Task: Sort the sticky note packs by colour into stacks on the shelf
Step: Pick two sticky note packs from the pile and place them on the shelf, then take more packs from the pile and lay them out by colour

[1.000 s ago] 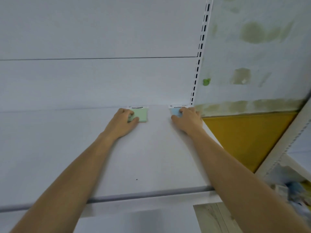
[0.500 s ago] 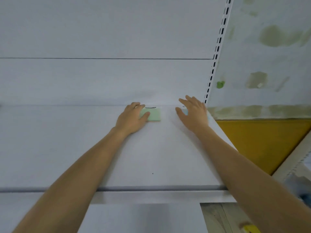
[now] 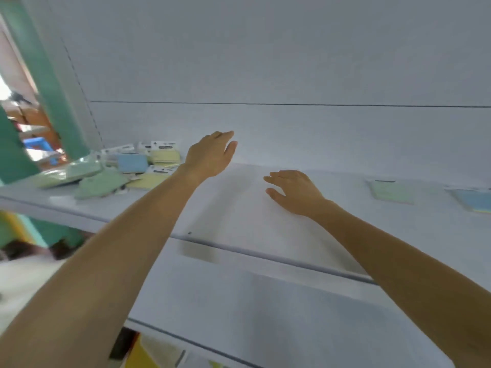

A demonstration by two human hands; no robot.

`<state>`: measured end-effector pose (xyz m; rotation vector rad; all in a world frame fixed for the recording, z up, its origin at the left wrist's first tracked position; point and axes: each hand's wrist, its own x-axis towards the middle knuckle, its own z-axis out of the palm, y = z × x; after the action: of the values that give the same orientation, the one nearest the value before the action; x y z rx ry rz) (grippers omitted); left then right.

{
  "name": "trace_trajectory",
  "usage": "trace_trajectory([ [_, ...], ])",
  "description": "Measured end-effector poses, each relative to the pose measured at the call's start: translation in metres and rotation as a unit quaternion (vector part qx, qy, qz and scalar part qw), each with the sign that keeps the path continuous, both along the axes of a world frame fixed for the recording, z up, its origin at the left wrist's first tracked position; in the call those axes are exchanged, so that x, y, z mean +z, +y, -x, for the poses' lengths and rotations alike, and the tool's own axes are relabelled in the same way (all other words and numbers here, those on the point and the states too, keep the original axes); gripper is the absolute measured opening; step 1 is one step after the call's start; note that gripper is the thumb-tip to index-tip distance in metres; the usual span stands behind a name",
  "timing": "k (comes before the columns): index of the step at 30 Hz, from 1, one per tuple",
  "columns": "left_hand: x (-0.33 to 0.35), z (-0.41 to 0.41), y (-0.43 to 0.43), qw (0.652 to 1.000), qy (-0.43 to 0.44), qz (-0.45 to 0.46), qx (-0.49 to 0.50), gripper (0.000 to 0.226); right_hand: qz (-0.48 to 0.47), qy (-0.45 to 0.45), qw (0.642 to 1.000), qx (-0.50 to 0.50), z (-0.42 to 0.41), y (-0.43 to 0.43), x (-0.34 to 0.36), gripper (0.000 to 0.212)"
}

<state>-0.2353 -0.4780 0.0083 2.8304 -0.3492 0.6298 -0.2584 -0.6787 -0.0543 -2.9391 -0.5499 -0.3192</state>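
A loose heap of sticky note packs lies at the left end of the white shelf (image 3: 239,208): a blue pack (image 3: 132,162), yellow packs (image 3: 166,156) and green packs (image 3: 102,183). At the right end a green pack (image 3: 392,192) and a blue pack (image 3: 474,200) lie flat, apart from each other. My left hand (image 3: 210,155) hovers above the shelf just right of the heap, fingers apart, holding nothing. My right hand (image 3: 295,191) is over the middle of the shelf, open and empty.
The shelf's white back panel (image 3: 265,62) rises behind. A slotted upright (image 3: 79,83) and a green pillar (image 3: 50,83) stand at the left end. The shelf's front lip (image 3: 265,254) runs below my arms, with a lower shelf underneath.
Both hands have let go of the green and blue packs at the right end and swung left toward the heap. The view has turned left with them.
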Motion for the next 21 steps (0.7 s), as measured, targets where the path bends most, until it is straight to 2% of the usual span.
trace_trajectory([
  [10, -0.014, -0.025, 0.218, 0.995, 0.033, 0.035, 0.083, 0.042, -0.019, 0.041, 0.997, 0.063, -0.041, 0.192, -0.004, 0.044],
  [16, -0.016, -0.085, 0.301, 0.991, 0.051, 0.027, 0.124, 0.044, -0.06, 0.034, 0.995, 0.065, -0.113, 0.259, -0.002, 0.041],
  [21, -0.024, -0.138, 0.348, 0.986, 0.088, 0.031, 0.137, 0.043, -0.122, 0.039, 0.991, 0.03, -0.181, 0.29, 0.003, 0.04],
])
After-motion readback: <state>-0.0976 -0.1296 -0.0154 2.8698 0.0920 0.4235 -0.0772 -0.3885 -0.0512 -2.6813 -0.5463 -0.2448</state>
